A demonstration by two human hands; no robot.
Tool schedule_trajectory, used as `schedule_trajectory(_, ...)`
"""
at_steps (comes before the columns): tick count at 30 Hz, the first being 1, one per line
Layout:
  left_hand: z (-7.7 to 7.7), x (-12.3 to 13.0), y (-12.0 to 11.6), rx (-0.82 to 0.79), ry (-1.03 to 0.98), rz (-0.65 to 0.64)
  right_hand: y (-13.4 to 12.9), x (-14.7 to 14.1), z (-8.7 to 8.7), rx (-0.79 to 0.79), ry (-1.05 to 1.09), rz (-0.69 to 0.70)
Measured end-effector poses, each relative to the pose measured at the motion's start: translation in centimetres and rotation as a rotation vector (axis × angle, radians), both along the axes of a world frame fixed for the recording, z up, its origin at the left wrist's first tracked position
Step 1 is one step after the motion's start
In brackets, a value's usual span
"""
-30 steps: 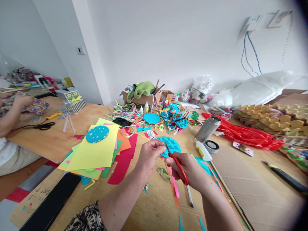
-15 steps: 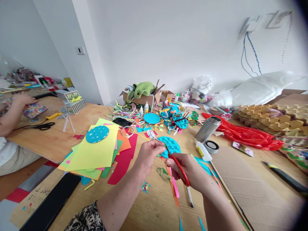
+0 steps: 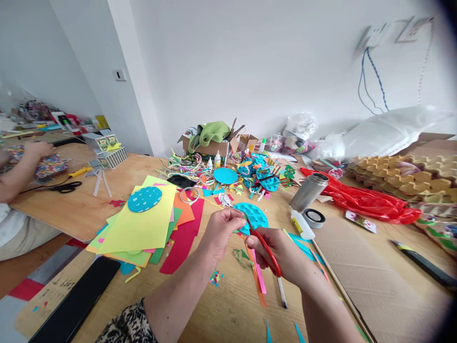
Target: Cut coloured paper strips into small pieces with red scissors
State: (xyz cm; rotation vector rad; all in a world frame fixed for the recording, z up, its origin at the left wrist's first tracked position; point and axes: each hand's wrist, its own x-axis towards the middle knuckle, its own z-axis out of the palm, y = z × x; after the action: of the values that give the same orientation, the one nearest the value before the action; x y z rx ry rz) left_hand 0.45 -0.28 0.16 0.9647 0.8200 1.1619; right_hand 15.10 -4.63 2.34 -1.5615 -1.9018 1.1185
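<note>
My right hand [image 3: 274, 250] is wrapped round red-handled scissors [image 3: 267, 251], whose blades point up and left toward my other fingertips. My left hand [image 3: 223, 228] is pinched closed at the blade tips; what it holds is too small to make out. Just behind the blades lies a round blue piece [image 3: 255, 215] with raised shapes. Orange and pink paper strips [image 3: 260, 278] lie below the scissors, partly under my right hand. Green scraps [image 3: 243, 257] and a small heap of coloured dots [image 3: 215, 277] lie near my left wrist.
Stacked coloured paper [image 3: 143, 233] bears a spotted blue oval [image 3: 144, 199] on the left. A metal bottle [image 3: 309, 191], tape roll [image 3: 314, 218], glue bottle [image 3: 302, 224] and cardboard sheet [image 3: 364, 267] are at right. A person's hand [image 3: 39, 148] works at far left.
The other person's hand at far left has shifted slightly, and the colourful item by it has changed position. My hands and the scissors show almost no movement.
</note>
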Motion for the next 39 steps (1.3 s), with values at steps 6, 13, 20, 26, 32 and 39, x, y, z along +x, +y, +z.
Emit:
schedule_trajectory(6,0.01,-0.02,-0.02,0.000,0.001,-0.018,0.01,-0.04,0.00,-0.005,-0.001,0.000)
schedule_trajectory(13,0.12,-0.10,-0.04,0.008,-0.007,-0.021,0.05,0.03,-0.10,-0.005,-0.021,0.002)
schedule_trajectory(20,0.00,-0.16,0.04,0.004,0.008,-0.023,-0.02,0.06,-0.08,-0.011,0.000,0.002)
schedule_trajectory(26,0.15,-0.31,-0.03,0.005,-0.012,-0.013,-0.04,0.19,-0.33,-0.008,-0.008,0.001)
schedule_trajectory(32,0.33,-0.39,-0.07,0.022,0.001,-0.007,-0.02,0.20,-0.27,0.000,-0.023,0.000)
schedule_trajectory(39,0.42,-0.49,0.04,-0.002,0.001,-0.011,-0.06,0.38,-0.49,-0.002,-0.024,0.002)
